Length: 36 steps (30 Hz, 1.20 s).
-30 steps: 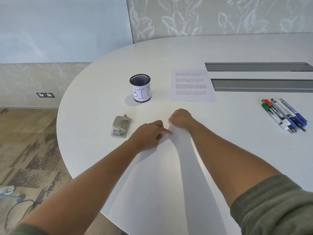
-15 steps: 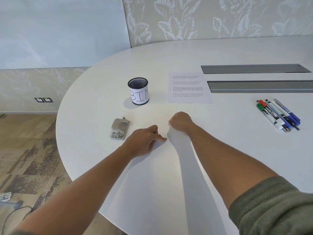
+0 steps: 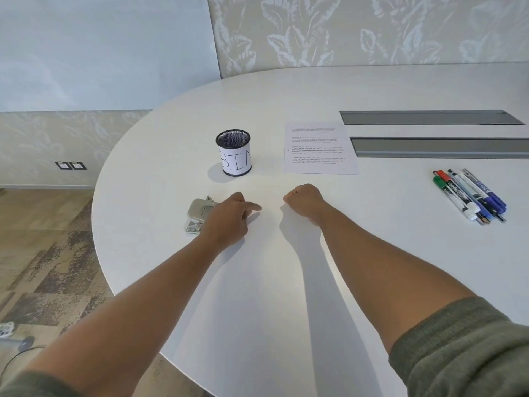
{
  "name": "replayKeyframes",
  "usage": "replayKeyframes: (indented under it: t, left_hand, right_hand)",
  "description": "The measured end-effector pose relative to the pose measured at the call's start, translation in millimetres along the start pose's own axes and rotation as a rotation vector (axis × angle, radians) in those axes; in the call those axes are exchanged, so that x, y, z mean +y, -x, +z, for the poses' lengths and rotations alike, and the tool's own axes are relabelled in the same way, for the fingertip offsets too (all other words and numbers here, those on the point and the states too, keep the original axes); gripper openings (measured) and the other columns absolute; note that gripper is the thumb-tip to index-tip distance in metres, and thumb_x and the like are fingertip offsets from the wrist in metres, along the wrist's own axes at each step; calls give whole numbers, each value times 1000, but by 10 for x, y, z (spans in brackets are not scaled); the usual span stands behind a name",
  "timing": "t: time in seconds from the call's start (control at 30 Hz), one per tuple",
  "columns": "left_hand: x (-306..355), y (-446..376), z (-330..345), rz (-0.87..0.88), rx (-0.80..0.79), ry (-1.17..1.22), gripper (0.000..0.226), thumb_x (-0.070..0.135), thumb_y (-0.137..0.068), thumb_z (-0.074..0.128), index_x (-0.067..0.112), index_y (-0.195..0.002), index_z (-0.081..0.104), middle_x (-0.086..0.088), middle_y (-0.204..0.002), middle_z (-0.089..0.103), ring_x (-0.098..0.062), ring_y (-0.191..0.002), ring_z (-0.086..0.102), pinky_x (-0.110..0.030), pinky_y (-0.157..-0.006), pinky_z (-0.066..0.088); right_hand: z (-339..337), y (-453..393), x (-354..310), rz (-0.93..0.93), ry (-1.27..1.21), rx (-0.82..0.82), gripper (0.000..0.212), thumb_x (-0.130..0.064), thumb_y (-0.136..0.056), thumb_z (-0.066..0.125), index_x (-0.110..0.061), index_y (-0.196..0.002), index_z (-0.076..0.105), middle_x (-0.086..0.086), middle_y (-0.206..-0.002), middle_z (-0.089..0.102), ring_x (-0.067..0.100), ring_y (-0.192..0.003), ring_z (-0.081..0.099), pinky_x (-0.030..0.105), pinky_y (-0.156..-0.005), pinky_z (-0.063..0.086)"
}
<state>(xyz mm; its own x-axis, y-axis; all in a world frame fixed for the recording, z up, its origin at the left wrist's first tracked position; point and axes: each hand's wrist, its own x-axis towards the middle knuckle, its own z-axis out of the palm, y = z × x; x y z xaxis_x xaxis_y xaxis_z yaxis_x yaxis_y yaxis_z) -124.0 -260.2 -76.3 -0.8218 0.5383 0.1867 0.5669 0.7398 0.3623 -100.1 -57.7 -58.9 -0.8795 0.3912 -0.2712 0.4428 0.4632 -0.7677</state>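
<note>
My left hand [image 3: 229, 217] lies on the white round table [image 3: 272, 296], its fingers loosely curled and the forefinger pointing right. It holds nothing. Its back covers the right edge of a grey metal hole punch [image 3: 196, 216]; I cannot tell whether they touch. My right hand [image 3: 305, 200] rests on the table as a closed fist with nothing in it, a little to the right of the left hand. Behind the left hand stands a black mesh cup [image 3: 236, 157] with a label reading "BIN". A printed sheet of paper [image 3: 319, 150] lies flat behind the right hand.
Several markers [image 3: 469, 196] in red, green, black and blue lie together at the right. Two grey cable slots [image 3: 429, 118] are set into the table at the back right. The table's curved edge runs along the left, with floor below it.
My left hand has slid left, away from the right hand, and now overlaps the hole punch. The right fist has stayed where it was.
</note>
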Motion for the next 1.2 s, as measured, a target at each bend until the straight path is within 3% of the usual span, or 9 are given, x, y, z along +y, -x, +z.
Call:
replayKeyframes:
  t: [0.13, 0.23, 0.33, 0.5, 0.7, 0.8, 0.93, 1.07, 1.2]
  left_hand:
    - [-13, -144, -7, -82, 85, 83, 35, 14, -96, 51, 35, -115, 72, 12, -91, 58, -14, -89, 61, -29, -72, 41]
    - [-23, -289, -69, -120, 139, 132, 27, 23, -95, 56, 35, -113, 72, 11, -98, 68, -14, -89, 64, -28, -79, 42]
    - [-45, -450, -156, -150, 203, 198, 22, 27, -94, 59, 32, -110, 74, 14, -103, 74, -9, -79, 61, -22, -78, 42]
    - [-103, -738, -356, -124, 270, 221, 20, 29, -93, 60, 30, -102, 78, 19, -101, 76, 4, -66, 56, -15, -73, 37]
    - [-293, -1121, -633, -133, 319, 226, 20, 29, -91, 62, 30, -103, 78, 15, -103, 76, -5, -76, 63, -15, -72, 42]
    - [-389, -1307, -737, -170, 340, 275, 18, 28, -89, 65, 29, -101, 79, 13, -101, 77, -9, -85, 66, -22, -77, 49]
    - [-500, -1522, -831, -188, 302, 262, 12, 28, -87, 68, 32, -93, 77, 15, -91, 75, -7, -82, 66, -22, -71, 47]
    - [-584, -1700, -864, -224, 259, 249, 7, 32, -84, 72, 31, -90, 75, 12, -87, 75, -12, -76, 69, -29, -70, 55]
    - [-627, -1820, -858, -245, 236, 246, 11, 38, -80, 75, 29, -85, 75, 12, -81, 74, -3, -62, 60, -23, -55, 43]
  right_hand:
    - [-15, -39, -84, -15, -44, -3, 35, -5, -78, 50, -19, -55, 28, 1, -59, 32, 18, -52, 28, 22, -43, 21]
    - [-5, -99, -189, -58, -71, 1, 33, -6, -79, 53, -17, -56, 32, 3, -62, 32, 17, -54, 26, 22, -46, 22]
    - [19, -156, -364, -142, -88, 12, 16, -9, -82, 58, -11, -68, 50, 8, -72, 43, 19, -66, 36, 28, -57, 31]
    - [39, -295, -713, -251, -120, 6, 10, -11, -82, 57, -15, -73, 55, 9, -74, 43, 19, -69, 35, 30, -60, 29]
    - [46, -547, -1093, -311, -126, -1, 8, -11, -86, 56, -15, -79, 56, 9, -76, 42, 20, -68, 33, 26, -52, 25]
    - [51, -668, -1248, -323, -132, 2, 8, -14, -87, 60, -12, -80, 61, 3, -65, 48, 17, -56, 37, 22, -47, 28]
    - [67, -851, -1402, -304, -138, 21, 8, -19, -86, 65, -15, -80, 66, -5, -65, 52, 9, -51, 40, 20, -48, 32]
    - [88, -1027, -1477, -272, -133, 18, 12, -19, -85, 67, -17, -73, 67, -5, -62, 52, 10, -51, 41, 20, -47, 33]
    - [90, -1147, -1494, -242, -137, 3, 13, -18, -85, 68, -7, -88, 73, 1, -76, 59, 16, -67, 47, 22, -56, 37]
